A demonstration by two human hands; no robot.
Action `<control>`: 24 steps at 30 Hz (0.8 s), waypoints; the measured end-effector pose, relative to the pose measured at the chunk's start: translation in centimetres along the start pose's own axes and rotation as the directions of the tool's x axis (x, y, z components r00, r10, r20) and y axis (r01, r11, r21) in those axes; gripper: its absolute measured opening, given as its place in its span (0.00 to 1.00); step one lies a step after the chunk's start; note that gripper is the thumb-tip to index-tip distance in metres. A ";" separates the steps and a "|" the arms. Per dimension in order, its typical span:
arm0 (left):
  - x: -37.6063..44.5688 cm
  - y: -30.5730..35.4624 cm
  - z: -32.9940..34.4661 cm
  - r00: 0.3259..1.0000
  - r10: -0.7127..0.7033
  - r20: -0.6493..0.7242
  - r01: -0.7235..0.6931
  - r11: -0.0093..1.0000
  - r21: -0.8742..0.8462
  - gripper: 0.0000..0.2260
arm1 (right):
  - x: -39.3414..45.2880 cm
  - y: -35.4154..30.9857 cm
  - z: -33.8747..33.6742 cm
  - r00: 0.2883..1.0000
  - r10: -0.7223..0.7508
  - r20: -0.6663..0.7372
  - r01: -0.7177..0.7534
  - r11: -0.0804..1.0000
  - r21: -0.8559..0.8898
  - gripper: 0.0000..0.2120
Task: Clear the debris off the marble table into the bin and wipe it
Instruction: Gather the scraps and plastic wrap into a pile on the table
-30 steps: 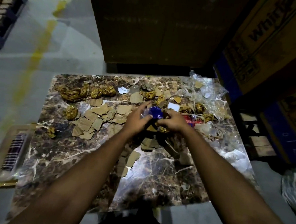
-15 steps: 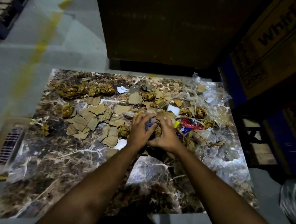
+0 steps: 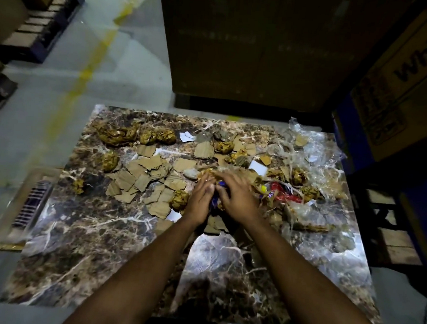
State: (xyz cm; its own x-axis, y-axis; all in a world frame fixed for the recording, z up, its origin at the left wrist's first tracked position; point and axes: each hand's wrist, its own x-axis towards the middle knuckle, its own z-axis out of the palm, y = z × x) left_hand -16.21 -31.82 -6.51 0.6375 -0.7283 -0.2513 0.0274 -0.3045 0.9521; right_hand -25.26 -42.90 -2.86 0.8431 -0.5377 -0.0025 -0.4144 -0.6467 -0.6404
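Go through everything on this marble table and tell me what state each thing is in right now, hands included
Left hand: on the debris, fingers curled around a blue wrapper.
Right hand: fingers curled, cupped over the same pile.
Cardboard scraps: torn, lying flat, scattered.
Yellow paper balls: crumpled, loose on the table.
Clear plastic film: crumpled at the far right corner.
Red wrapper: crumpled, lying among the debris.
Marble table: far half littered, not cleared.

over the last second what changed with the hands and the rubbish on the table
Both hands, left hand and right hand, drew toward the person, closing together over the blue wrapper and raking scraps along. Cardboard pieces at left and plastic film at right stayed put.
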 end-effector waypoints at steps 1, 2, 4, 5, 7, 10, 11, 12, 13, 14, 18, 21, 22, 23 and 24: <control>-0.1 0.3 0.1 0.997 -0.074 0.019 0.076 0.988 -0.131 0.30 | 0.3 -0.2 0.3 0.995 0.049 0.083 -0.043 0.996 -0.076 0.22; 0.0 0.3 0.1 0.989 -0.142 0.043 0.148 0.963 -0.227 0.31 | 0.4 -0.6 0.5 0.986 0.085 0.145 -0.067 0.990 -0.123 0.23; 0.0 1.3 0.0 0.971 -0.216 0.100 0.238 0.910 -0.340 0.31 | 0.0 -1.1 0.9 0.980 0.083 0.180 -0.053 0.985 -0.166 0.27; -0.2 2.2 0.1 0.964 -0.244 0.105 0.266 0.885 -0.382 0.30 | -0.3 -1.4 1.1 0.980 0.073 0.183 -0.036 0.979 -0.201 0.27; -0.1 3.1 0.0 0.956 -0.268 0.120 0.294 0.860 -0.418 0.28 | -1.0 -1.4 1.7 0.981 0.072 0.178 -0.018 0.958 -0.286 0.27; 0.3 4.1 -1.0 0.958 -0.267 0.107 0.285 0.832 -0.477 0.28 | -1.2 -1.2 2.3 0.984 0.063 0.168 0.001 0.935 -0.354 0.27; 0.4 4.3 -1.4 0.956 -0.270 0.113 0.290 0.824 -0.487 0.28 | -0.9 -1.1 2.5 0.984 0.048 0.169 0.017 0.932 -0.363 0.27; 0.5 4.4 -1.7 0.954 -0.278 0.111 0.295 0.817 -0.496 0.28 | -0.8 -1.0 2.6 0.984 0.034 0.173 0.033 0.928 -0.371 0.27; 0.6 4.3 -2.1 0.957 -0.270 0.107 0.287 0.817 -0.500 0.27 | -0.6 -0.8 2.8 0.983 0.024 0.180 0.047 0.923 -0.381 0.27; 0.7 4.2 -2.5 0.961 -0.260 0.099 0.274 0.827 -0.491 0.27 | -0.6 -0.7 3.0 0.983 0.019 0.181 0.056 0.917 -0.396 0.27; 0.2 4.3 -5.1 0.981 -0.165 0.101 0.192 0.904 -0.383 0.29 | -0.7 -0.8 3.7 0.987 0.067 0.144 0.000 0.907 -0.422 0.26; -0.5 3.9 -8.7 0.994 -0.073 0.087 0.092 0.965 -0.244 0.29 | -0.8 -1.5 4.1 0.988 0.106 0.110 -0.052 0.910 -0.410 0.25; -0.5 3.8 -10.1 0.997 -0.048 0.058 0.058 0.980 -0.193 0.28 | -0.8 -1.5 4.1 0.990 0.105 0.100 -0.055 0.910 -0.411 0.24; -0.4 3.4 -11.9 0.999 -0.024 0.027 0.027 0.989 -0.147 0.26 | -0.8 -1.6 4.2 0.991 0.103 0.087 -0.058 0.909 -0.413 0.24; 0.0 3.0 -13.9 1.000 -0.008 -0.006 0.008 0.995 -0.100 0.25 | -0.7 -1.8 4.3 0.991 0.111 0.074 -0.071 0.909 -0.410 0.24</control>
State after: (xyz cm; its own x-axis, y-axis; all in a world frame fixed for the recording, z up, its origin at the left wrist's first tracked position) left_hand -5.43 -24.19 -1.24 0.6418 -0.7220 -0.2583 0.1095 -0.2471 0.9628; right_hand -23.62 -39.03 -5.00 0.8152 -0.5642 -0.1306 -0.5770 -0.7717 -0.2676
